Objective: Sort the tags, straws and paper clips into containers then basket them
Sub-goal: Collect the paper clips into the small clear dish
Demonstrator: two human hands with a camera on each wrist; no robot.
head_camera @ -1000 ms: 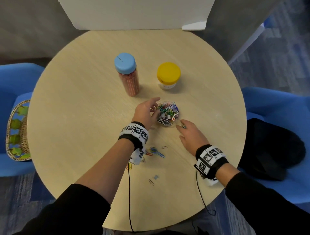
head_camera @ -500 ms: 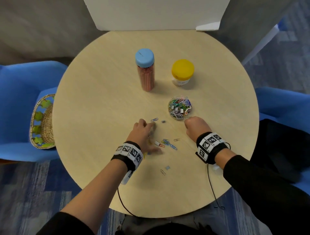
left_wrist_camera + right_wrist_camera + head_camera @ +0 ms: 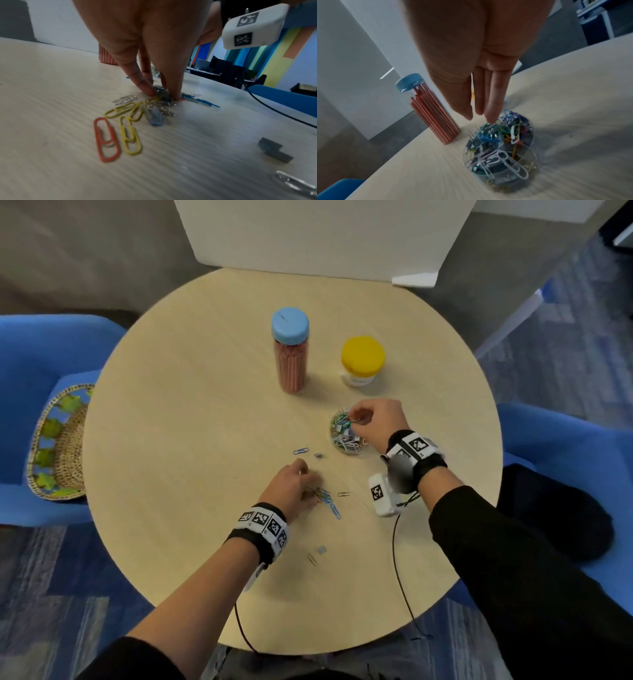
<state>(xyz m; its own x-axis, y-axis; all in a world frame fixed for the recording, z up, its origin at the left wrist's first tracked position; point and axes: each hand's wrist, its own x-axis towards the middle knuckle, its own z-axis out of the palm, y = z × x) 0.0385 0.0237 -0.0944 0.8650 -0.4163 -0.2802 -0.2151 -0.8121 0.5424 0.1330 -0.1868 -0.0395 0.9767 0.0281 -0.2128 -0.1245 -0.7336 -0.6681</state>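
A clear round container (image 3: pixel 346 436) (image 3: pixel 501 148) heaped with coloured paper clips stands right of centre on the round table (image 3: pixel 191 412). My right hand (image 3: pixel 356 419) (image 3: pixel 479 117) hovers over it, fingers straight and pointing down, one fingertip (image 3: pixel 489 119) touching the top clips. Nearer me, my left hand (image 3: pixel 313 491) (image 3: pixel 164 93) pinches a small bunch of loose paper clips (image 3: pixel 154 102) against the tabletop. An orange clip (image 3: pixel 106 140) and a yellow clip (image 3: pixel 130 136) lie just behind its fingers. More loose clips (image 3: pixel 334 508) lie beside that hand.
A tall jar of red straws (image 3: pixel 291 364) (image 3: pixel 435 119) with a blue lid and a yellow-lidded jar (image 3: pixel 362 361) stand at the back. A woven basket (image 3: pixel 60 446) sits on the blue chair to the left. A stray blue clip (image 3: pixel 300 451) and grey tag (image 3: pixel 321 549) dot the table.
My right hand rose from the table beside the container to above its clips. My left hand came back from the container to the loose clips and closed on a bunch.
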